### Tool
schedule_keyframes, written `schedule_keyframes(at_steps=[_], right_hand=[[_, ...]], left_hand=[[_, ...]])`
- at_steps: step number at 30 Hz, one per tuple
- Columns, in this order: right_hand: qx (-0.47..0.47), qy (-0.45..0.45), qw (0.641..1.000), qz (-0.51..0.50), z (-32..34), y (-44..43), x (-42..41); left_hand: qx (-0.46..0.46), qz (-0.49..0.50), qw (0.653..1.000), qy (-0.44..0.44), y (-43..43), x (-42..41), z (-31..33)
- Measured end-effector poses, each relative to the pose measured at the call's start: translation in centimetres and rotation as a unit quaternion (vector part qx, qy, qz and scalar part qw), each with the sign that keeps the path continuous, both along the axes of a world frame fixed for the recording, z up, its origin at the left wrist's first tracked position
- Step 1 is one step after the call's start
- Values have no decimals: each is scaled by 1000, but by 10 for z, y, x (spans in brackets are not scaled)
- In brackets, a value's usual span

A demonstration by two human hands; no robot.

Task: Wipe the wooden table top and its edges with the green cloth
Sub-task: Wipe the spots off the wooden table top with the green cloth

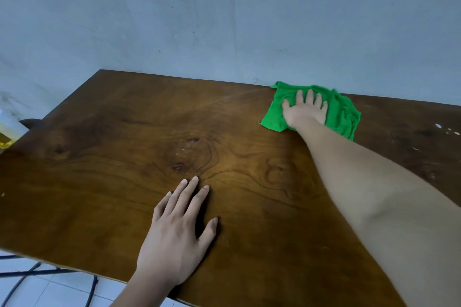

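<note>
Two hands flat, grips open: right hand (305,112) presses green cloth (341,109) at wooden bench (112,157) far edge against grey wall (224,20); left hand (174,239) rests mid-bench.

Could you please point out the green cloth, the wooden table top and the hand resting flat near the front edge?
crumpled green cloth (343,109): head view, its right side beside the fingers.
brown wooden table top (112,182): head view, bare wood left of centre.
left hand (174,239): head view, back of the hand.
</note>
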State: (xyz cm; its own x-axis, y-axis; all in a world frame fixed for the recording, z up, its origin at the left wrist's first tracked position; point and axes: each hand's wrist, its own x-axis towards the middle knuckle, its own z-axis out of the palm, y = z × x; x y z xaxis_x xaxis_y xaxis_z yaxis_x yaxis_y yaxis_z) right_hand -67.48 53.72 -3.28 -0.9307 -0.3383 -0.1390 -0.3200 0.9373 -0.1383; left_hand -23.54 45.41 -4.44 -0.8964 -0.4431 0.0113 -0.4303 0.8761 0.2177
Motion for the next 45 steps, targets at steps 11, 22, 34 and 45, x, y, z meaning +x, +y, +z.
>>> schedule_keyframes(at_steps=[11,22,34,45], right_hand=[[7,5,902,431,4,-139,215],[-27,-1,921,390,4,18,162],[-9,-4,982,186,1,48,274],[32,-16,872,488,6,-73,329]], left_hand=[[3,4,1000,22,0,3,-5],[1,-1,1000,27,1,3,-4],[124,66,980,140,2,11,7],[145,68,973,168,-64,54,24]])
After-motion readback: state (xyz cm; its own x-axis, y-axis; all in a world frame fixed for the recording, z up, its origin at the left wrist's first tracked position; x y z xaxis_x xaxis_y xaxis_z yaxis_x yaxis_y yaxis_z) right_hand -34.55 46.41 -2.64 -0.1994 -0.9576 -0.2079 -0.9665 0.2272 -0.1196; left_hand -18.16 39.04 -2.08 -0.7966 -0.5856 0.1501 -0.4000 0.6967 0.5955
